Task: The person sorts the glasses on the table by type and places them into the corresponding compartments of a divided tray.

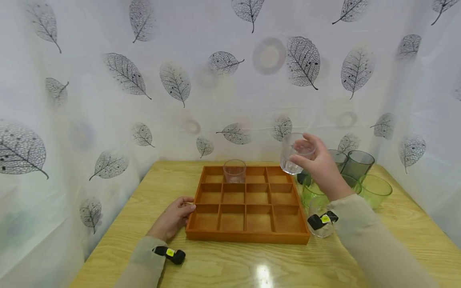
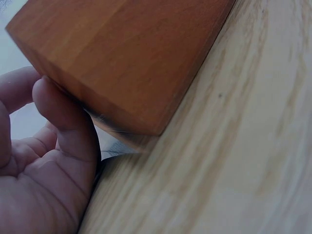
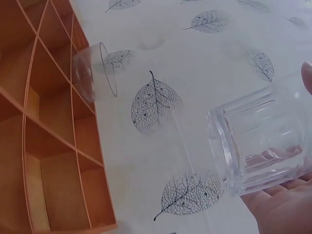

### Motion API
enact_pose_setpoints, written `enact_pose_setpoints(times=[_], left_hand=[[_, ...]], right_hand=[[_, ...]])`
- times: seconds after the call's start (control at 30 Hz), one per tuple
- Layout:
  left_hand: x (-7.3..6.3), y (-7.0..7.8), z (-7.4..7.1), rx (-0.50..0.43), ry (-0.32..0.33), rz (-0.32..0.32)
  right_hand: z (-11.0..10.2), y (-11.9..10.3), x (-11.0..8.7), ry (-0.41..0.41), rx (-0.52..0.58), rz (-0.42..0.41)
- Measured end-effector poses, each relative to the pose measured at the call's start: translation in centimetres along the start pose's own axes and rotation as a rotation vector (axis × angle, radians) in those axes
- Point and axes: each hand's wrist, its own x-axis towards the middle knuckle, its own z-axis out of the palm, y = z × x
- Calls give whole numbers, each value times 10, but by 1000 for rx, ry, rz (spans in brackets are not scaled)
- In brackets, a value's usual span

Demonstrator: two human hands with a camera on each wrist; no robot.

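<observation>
Holding a clear glass between thumb and fingers of the right hand, raised and slightly tilted, near the back right corner of the wooden box (cannot tell if exactly above it). Resting the left hand against the left wall of this box, with fingers a little bent and thumb touching the wood. Can see the box flat on the table, divided in twelve compartments. Can see also a second clear glass, upright in the back row, second compartment from the left. To the right, can find green glasses and dark grey glasses close together, and, just beside the box, a third clear glass, partly hidden by a black wrist device. Behind, can notice a white sheet with dark leaf prints.
</observation>
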Motion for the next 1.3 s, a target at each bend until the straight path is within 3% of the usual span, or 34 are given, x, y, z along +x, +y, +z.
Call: enact_pose_setpoints(times=[0.33,0.7,1.3], left_hand=[[-1,2,0,0,-8,-9],[0,1,-1,-12,-4,-10],[3,-2,-1,9,-3,-2]], right_hand=[[30,3,24,-55,7,-17],[69,29,47,-68,99,7],[104,62,56,-21,192,54]])
